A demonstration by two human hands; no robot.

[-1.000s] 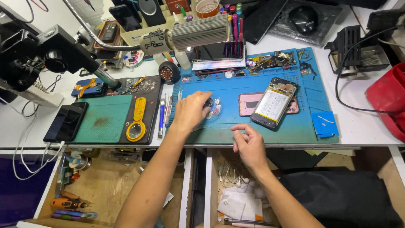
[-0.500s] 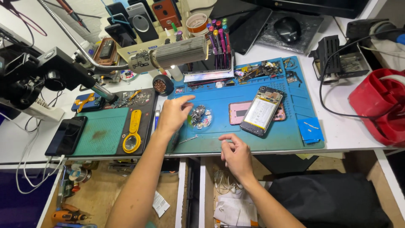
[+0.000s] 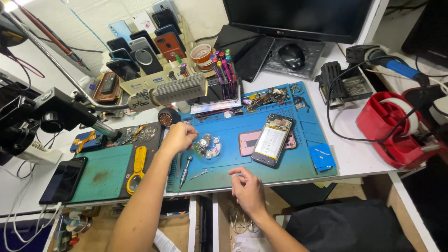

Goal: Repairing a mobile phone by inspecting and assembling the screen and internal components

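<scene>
On the blue mat (image 3: 298, 163), near the middle: a small round dish (image 3: 208, 147) full of shiny little bits. Just to its left, the left hand (image 3: 179, 137), with fingers bent and tips pinched close at the rim of the dish. Too small to tell if a tiny bit sits between those tips or nothing at all.

Down at the front edge of the mat, the right hand (image 3: 247, 186). Curled loosely, thumb and first finger close together, tips low over the mat. Cannot tell if anything is pinched there either.

Changed from a second ago: back then, lay right over the dish and hid most of it. Now slid off to the left side, so the dish and its shiny bits show in full. Means a hand no longer covering the bits, only touching at the edge. Right hand in much the same spot as before.

Below the left hand, a screwdriver (image 3: 184, 170) and thin tweezers (image 3: 198, 175), both lying flat and untouched. To the right of the dish, a pink phone part (image 3: 249, 142) and an opened phone (image 3: 272, 146) leaning across it. Further left, a green mat (image 3: 105, 172) with a yellow tool (image 3: 138, 168) beside it.
</scene>
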